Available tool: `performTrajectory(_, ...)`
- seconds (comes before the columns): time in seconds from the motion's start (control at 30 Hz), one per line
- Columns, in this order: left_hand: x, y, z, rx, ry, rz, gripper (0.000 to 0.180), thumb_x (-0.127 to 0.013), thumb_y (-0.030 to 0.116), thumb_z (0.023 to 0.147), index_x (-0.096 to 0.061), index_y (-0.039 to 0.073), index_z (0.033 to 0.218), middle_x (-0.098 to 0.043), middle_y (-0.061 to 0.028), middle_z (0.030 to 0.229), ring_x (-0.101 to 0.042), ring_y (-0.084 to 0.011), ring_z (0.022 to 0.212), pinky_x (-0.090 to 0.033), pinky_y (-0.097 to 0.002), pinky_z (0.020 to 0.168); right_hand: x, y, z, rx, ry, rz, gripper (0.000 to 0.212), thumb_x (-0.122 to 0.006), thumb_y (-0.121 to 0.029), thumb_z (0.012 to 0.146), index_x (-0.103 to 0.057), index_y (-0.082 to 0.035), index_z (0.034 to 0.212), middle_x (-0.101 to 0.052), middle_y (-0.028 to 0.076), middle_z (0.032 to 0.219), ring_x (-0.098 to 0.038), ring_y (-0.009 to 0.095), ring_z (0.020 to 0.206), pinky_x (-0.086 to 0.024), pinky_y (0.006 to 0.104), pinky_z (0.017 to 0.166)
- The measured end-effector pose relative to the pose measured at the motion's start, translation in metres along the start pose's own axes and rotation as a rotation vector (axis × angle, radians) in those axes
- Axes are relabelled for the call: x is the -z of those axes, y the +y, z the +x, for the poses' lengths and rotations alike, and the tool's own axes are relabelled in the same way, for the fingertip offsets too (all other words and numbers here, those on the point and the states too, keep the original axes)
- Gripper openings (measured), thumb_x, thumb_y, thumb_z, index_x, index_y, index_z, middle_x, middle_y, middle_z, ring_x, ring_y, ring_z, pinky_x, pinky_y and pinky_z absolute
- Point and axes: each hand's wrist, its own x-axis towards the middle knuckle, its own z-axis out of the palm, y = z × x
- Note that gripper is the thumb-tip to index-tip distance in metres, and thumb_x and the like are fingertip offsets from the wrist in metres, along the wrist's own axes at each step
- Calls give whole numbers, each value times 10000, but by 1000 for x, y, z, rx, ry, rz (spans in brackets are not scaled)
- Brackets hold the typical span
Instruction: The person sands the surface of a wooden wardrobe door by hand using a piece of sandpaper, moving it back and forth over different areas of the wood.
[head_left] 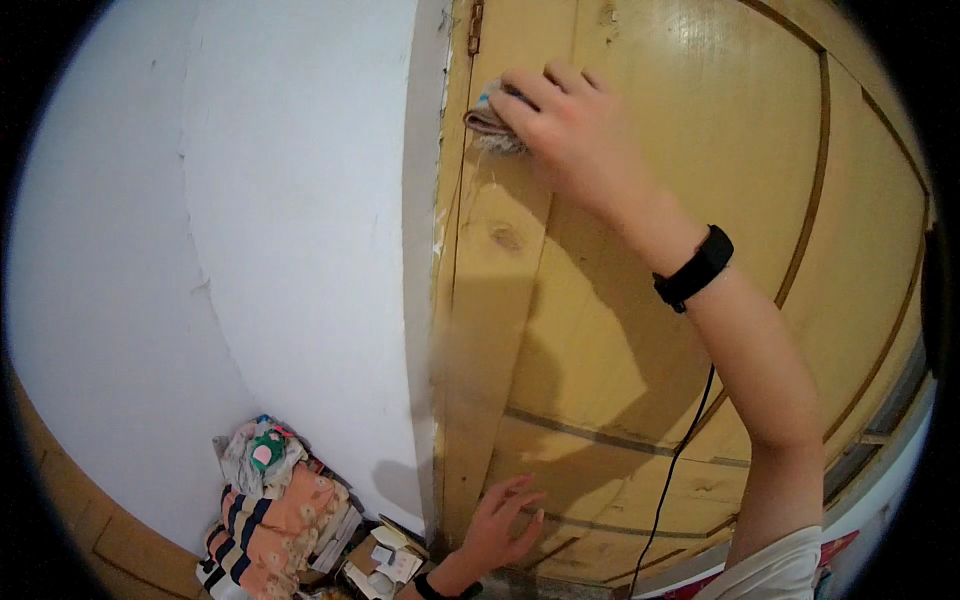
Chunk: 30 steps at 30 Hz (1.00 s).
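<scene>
My right hand [565, 120] is raised high against a yellow wooden door [640, 330] and presses a grey cloth [488, 122] onto its upper left part, close to the hinge edge. A black band circles that wrist. My left hand [503, 520] rests low on the same door with its fingers spread and holds nothing. A thin black cable [672, 470] hangs down in front of the door below my right forearm.
A white wall [280, 250] meets the door frame on the left. On the floor at the wall's foot lies a pile of folded patterned cloths [270, 505] beside some small cartons [385, 565]. A rusty hinge [476, 28] sits at the top of the door.
</scene>
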Motion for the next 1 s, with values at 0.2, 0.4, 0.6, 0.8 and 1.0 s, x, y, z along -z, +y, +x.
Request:
performTrajectory(0.2,5,4,4,73,-26,-36,344,-787,98,954,-720,44,1287,-631,-218,1402,-671,-369,1225,-576,-433,993,-5,-3,-1,53,-4,-54,107,-713,-202,836,-732,-148,927,-665,-2,1014,-641,223,1010,-511,379,811)
performTrajectory(0.4,2,7,7,57,2,-52,336,-780,108,968,-714,35,1289,-652,-224,1374,-664,-382,1263,-566,-462,1024,3,-31,-16,57,-72,11,113,-716,-197,812,-735,-131,901,-643,11,1009,-629,228,1008,-506,380,817)
performTrajectory(0.6,1,-2,5,-2,-2,-29,348,-775,133,976,-705,26,1301,-663,-204,1374,-666,-381,1254,-570,-471,1025,19,-67,-40,52,-213,130,248,-727,-152,832,-745,-97,1073,-660,21,1108,-626,224,1020,-495,364,819)
performTrajectory(0.8,9,2,2,51,-13,-65,332,-764,131,986,-707,19,1293,-659,-212,1372,-664,-384,1236,-575,-465,1011,29,-68,-42,14,-207,225,251,-742,-190,841,-724,-92,1071,-659,51,1098,-636,271,1079,-518,429,878)
performTrajectory(1.0,11,-11,2,24,7,-14,331,-759,113,982,-706,33,1299,-644,-209,1350,-668,-384,1219,-575,-454,999,9,-39,-24,-27,-47,106,196,-723,-194,853,-733,-119,1034,-659,40,1042,-648,271,1026,-519,417,857)
